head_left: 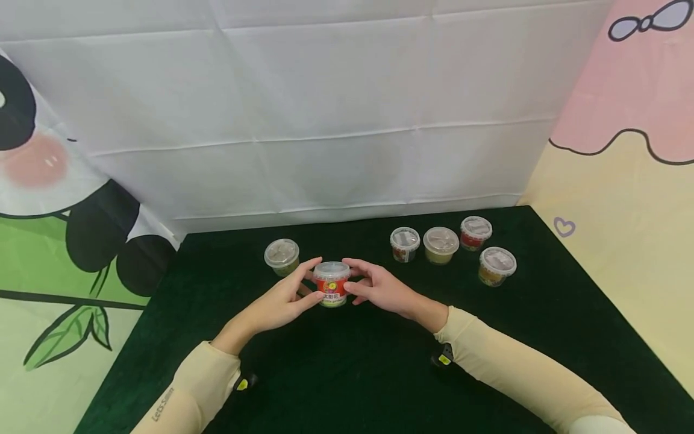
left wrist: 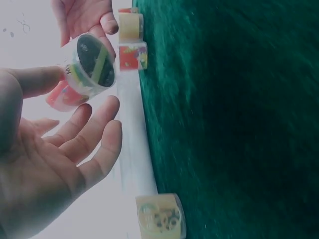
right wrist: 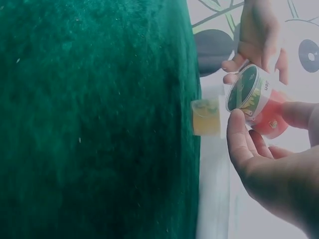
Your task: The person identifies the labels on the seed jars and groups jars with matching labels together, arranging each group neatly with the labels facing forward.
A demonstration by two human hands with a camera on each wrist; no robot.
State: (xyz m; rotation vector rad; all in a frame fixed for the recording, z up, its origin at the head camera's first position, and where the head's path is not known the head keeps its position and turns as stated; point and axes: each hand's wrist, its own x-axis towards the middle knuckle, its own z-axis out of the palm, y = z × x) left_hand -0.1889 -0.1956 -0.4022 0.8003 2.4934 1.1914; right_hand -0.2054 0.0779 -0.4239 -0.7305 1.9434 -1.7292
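A small plastic tub [head_left: 332, 288] with a clear lid and a red label stands upright between the two hands, above the dark green cloth. Its dark base [left wrist: 95, 60] shows in the left wrist view, so it is off the table. My left hand [head_left: 275, 306] holds its left side, thumb at the front and fingers toward the lid. On the other side my right hand [head_left: 386, 290] pinches it between thumb and fingers, as the right wrist view of the tub [right wrist: 261, 107] also shows. A lidded tub [head_left: 281, 254] with greenish contents sits just behind the left hand.
At the back right stand several more lidded tubs: one with dark contents [head_left: 405, 242], a pale one [head_left: 440, 243], a red one [head_left: 475, 231] and a yellowish one [head_left: 496, 265]. The green cloth [head_left: 347, 374] covers the table. A white curtain [head_left: 336, 120] hangs behind it.
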